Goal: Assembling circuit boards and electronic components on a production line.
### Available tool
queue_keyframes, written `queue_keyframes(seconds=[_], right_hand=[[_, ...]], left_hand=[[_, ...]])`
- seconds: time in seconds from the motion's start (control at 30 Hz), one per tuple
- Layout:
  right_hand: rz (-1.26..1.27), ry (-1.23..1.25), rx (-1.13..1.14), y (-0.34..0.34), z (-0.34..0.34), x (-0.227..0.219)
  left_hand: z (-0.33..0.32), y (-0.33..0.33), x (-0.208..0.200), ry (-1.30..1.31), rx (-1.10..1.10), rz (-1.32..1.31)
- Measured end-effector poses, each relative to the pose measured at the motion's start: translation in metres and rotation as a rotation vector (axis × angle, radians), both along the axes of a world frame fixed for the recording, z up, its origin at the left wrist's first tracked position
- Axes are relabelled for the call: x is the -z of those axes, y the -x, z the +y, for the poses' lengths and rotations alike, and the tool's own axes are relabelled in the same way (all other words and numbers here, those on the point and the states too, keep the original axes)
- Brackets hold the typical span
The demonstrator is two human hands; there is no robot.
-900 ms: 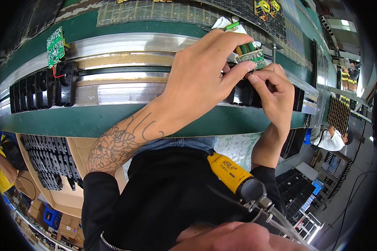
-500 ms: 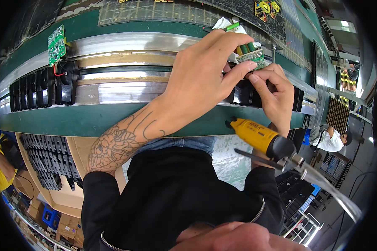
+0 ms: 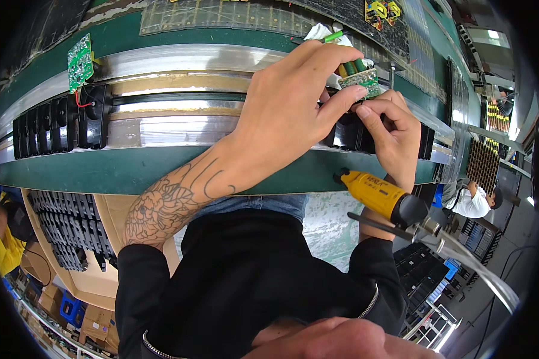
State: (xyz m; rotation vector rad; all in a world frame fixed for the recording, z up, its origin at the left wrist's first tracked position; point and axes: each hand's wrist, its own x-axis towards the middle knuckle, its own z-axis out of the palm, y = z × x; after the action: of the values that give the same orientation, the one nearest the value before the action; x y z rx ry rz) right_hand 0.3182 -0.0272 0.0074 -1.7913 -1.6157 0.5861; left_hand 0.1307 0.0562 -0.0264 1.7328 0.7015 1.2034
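Note:
My left hand [image 3: 293,99] is closed on a green circuit board [image 3: 365,81], thumb on its near edge and fingers over its far side. Dark green cylindrical parts stick out from the board under those fingers. Just right of it, my right hand [image 3: 394,128] pinches at the board's lower edge; whatever lies between thumb and forefinger is too small and covered to name. Below both hands, black plastic housings [image 3: 347,134] sit in the metal rail, partly hidden by my fingers.
A yellow air screwdriver [image 3: 374,192] with a clear hose hangs by my right forearm. At left, another circuit board [image 3: 80,63] is wired to a black housing [image 3: 94,116] in the row. A green-handled tool [image 3: 333,36] lies beyond my hands. A carton of black parts [image 3: 72,224] stands lower left.
The hanging screwdriver has swung a little to the right. Both hands stay almost in place on the board. The row of housings at left has shifted very slightly left.

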Motion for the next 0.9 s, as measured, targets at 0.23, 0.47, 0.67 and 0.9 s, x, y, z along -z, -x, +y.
queue_keyframes(seconds=[0.23, 0.47, 0.67, 0.9], right_hand=[[-0.041, -0.017, -0.045, -0.001, 0.0, 0.002], [-0.095, -0.039, 0.018, 0.007, -0.002, 0.0], [0.427, -0.492, -0.207, 0.015, -0.02, -0.023], [0.359, -0.089, -1.094, 0.03, -0.022, -0.023]], left_hand=[[0.0, 0.0, 0.001, 0.008, 0.003, 0.004], [-0.001, 0.001, 0.0, -0.006, 0.002, 0.008], [-0.001, 0.001, -0.001, -0.026, 0.017, 0.02], [0.0, 0.002, 0.002, -0.047, 0.01, 0.04]])
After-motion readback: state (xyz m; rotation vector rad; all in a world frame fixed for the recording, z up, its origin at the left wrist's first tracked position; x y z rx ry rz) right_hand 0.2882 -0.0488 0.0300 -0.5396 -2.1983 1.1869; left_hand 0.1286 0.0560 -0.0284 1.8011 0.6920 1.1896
